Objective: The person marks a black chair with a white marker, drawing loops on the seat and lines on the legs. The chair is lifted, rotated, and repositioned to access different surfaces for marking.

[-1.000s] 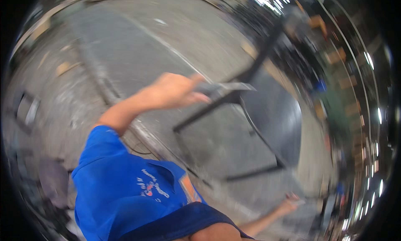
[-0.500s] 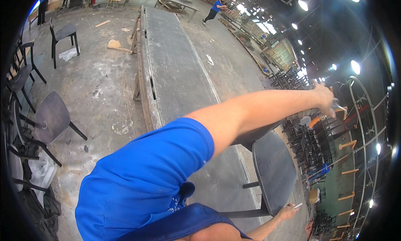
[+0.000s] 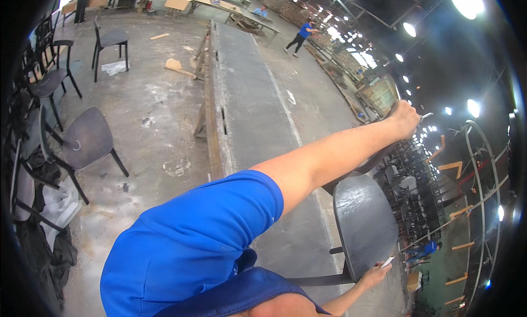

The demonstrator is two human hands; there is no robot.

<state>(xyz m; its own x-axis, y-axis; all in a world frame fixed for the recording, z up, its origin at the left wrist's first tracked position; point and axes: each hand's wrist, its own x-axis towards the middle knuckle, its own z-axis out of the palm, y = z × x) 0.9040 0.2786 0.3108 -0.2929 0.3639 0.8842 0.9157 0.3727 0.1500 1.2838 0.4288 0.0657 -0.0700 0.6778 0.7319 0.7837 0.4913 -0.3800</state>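
Note:
My left arm reaches across to the far right. Its hand (image 3: 405,119) is closed in a fist round a slim metal tool (image 3: 425,117), whose bright end sticks out; the rest is hidden by the fingers. Below that arm a black chair (image 3: 365,223) lies tipped on the long grey table, its glossy seat facing up and a leg pointing left. My right hand (image 3: 375,274) is at the near edge of the seat, fingers closed on a small flat white piece (image 3: 387,261) of a kind I cannot make out.
The long grey table (image 3: 247,70) runs away from me. Black chairs (image 3: 88,138) stand on the left, near white plastic (image 3: 60,207). Many stacked chairs (image 3: 411,180) fill the right. A person in blue (image 3: 303,36) walks farther off; another (image 3: 422,250) is among the chairs.
My left hand has moved up and a little left, its fingers now closed in a fist. My right hand has shifted slightly up along the seat edge. The whole view has turned a little.

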